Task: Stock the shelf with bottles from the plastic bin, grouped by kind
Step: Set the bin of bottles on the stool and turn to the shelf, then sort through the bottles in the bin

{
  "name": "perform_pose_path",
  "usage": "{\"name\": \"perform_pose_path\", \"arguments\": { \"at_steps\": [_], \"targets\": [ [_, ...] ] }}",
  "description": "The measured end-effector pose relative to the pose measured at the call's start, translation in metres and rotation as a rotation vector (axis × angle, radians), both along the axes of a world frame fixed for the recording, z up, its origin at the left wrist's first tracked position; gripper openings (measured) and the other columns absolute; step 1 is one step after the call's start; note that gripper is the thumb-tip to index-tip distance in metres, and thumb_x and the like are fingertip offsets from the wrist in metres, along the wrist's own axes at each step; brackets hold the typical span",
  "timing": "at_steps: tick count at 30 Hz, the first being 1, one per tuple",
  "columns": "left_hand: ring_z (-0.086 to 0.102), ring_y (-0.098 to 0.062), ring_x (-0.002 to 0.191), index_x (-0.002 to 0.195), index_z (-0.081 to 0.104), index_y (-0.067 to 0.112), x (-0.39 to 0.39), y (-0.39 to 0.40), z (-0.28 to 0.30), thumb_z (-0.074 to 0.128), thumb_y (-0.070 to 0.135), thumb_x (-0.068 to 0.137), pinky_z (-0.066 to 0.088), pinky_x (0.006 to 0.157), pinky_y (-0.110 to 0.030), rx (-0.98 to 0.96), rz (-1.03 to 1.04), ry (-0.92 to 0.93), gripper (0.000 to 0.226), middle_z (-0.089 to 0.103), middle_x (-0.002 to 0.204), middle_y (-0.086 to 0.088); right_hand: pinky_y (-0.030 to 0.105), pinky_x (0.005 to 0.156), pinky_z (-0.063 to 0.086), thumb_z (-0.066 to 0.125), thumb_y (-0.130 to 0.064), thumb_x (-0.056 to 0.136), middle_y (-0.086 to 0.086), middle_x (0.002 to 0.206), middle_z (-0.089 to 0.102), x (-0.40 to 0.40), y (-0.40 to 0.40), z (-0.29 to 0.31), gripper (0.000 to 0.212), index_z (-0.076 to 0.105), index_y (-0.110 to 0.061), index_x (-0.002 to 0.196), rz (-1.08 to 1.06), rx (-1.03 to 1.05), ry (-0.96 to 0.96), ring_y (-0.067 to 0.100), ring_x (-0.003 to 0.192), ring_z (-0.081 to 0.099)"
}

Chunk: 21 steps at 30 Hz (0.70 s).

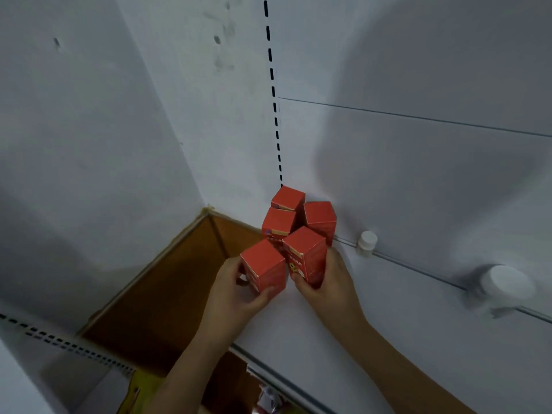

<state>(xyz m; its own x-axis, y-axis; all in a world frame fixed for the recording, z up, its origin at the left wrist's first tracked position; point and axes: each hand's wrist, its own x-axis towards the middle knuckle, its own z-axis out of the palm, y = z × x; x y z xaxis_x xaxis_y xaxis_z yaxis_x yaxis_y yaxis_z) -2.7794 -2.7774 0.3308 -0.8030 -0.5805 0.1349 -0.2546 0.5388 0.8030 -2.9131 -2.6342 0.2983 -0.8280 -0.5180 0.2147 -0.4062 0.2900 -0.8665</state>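
Note:
Several red cartons stand clustered at the left end of a white shelf [388, 309], by its back corner. My left hand [239, 291] grips the nearest red carton [264, 270] at the shelf's left edge. My right hand [325, 279] is wrapped around the red carton beside it [304, 252], thumb on its front face. Three more red cartons [283, 216] stand behind them, touching. A small white-capped bottle [366, 242] stands further right against the back panel, and a larger white-capped bottle [504, 286], blurred, stands at the far right. The plastic bin is not in view.
The white back panel [418, 159] rises behind the shelf, with a slotted upright [273, 85] at its left. A white wall [89, 144] closes the left side. Brown floor [167, 294] lies below left. Packaged goods [268, 398] show under the shelf's front edge.

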Motion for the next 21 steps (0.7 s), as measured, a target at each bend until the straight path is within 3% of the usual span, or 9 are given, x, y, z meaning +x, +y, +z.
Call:
{"name": "perform_pose_path", "arguments": {
  "at_steps": [2, 5, 8, 14, 17, 19, 21],
  "targets": [
    [0.051, 0.011, 0.110, 0.126, 0.040, 0.049, -0.001, -0.006, -0.001, 0.078, 0.052, 0.070, 0.042, 0.086, -0.009, 0.033, 0.012, -0.001, 0.068, 0.053, 0.121, 0.028, 0.029, 0.092, 0.052, 0.078, -0.038, 0.080, -0.012, 0.122, 0.057, -0.001, -0.003, -0.002, 0.066, 0.044, -0.030, 0.137, 0.003, -0.020, -0.025, 0.002, 0.110, 0.057],
    [0.047, 0.022, 0.107, 0.128, 0.040, 0.044, -0.003, -0.016, 0.000, 0.081, 0.038, 0.075, 0.039, 0.081, 0.001, 0.046, 0.003, -0.016, 0.068, 0.050, 0.117, 0.035, 0.033, 0.093, 0.053, 0.076, -0.049, 0.078, -0.014, 0.123, 0.059, -0.001, -0.004, -0.006, 0.070, 0.043, -0.035, 0.138, -0.012, -0.014, -0.050, 0.005, 0.113, 0.057],
    [0.043, 0.030, 0.104, 0.132, 0.041, 0.037, -0.007, -0.022, 0.004, 0.081, 0.032, 0.078, 0.035, 0.079, 0.007, 0.053, -0.040, -0.028, 0.068, 0.047, 0.116, 0.036, 0.030, 0.091, 0.053, 0.078, -0.044, 0.078, -0.015, 0.121, 0.060, 0.004, -0.004, -0.004, 0.067, 0.046, -0.030, 0.135, -0.036, -0.023, -0.063, 0.002, 0.110, 0.059],
    [0.056, 0.005, 0.113, 0.134, 0.046, 0.034, -0.013, -0.034, 0.010, 0.083, 0.030, 0.077, 0.049, 0.100, -0.026, 0.084, -0.134, -0.041, 0.069, 0.059, 0.125, 0.019, 0.010, 0.085, 0.044, 0.084, -0.040, 0.072, -0.018, 0.116, 0.059, 0.013, -0.007, 0.009, 0.066, 0.046, -0.036, 0.126, -0.086, 0.023, -0.059, -0.001, 0.106, 0.058],
    [0.050, 0.012, 0.114, 0.130, 0.046, 0.037, 0.001, -0.037, 0.018, 0.087, 0.032, 0.072, 0.042, 0.096, -0.010, 0.085, -0.167, -0.035, 0.070, 0.055, 0.126, 0.017, 0.029, 0.100, 0.045, 0.080, -0.055, 0.071, -0.015, 0.129, 0.052, 0.027, 0.006, 0.016, 0.086, 0.037, -0.032, 0.142, -0.131, 0.053, -0.045, 0.006, 0.118, 0.051],
    [0.044, -0.001, 0.125, 0.142, 0.040, 0.025, 0.018, -0.035, 0.024, 0.084, 0.042, 0.072, 0.036, 0.102, -0.018, 0.012, -0.091, -0.010, 0.084, 0.047, 0.134, 0.008, 0.032, 0.105, 0.039, 0.072, -0.058, 0.078, -0.009, 0.133, 0.045, 0.042, 0.020, 0.027, 0.097, 0.023, -0.021, 0.153, -0.223, 0.111, -0.006, 0.012, 0.124, 0.044],
    [0.041, -0.009, 0.128, 0.145, 0.038, 0.018, 0.037, -0.029, 0.032, 0.080, 0.041, 0.077, 0.037, 0.104, -0.026, -0.056, -0.018, 0.067, 0.084, 0.042, 0.131, 0.007, 0.030, 0.104, 0.038, 0.067, -0.051, 0.085, 0.000, 0.135, 0.048, 0.058, 0.035, 0.041, 0.087, 0.025, -0.016, 0.153, -0.320, 0.095, 0.063, 0.016, 0.124, 0.046]
  ]
}}
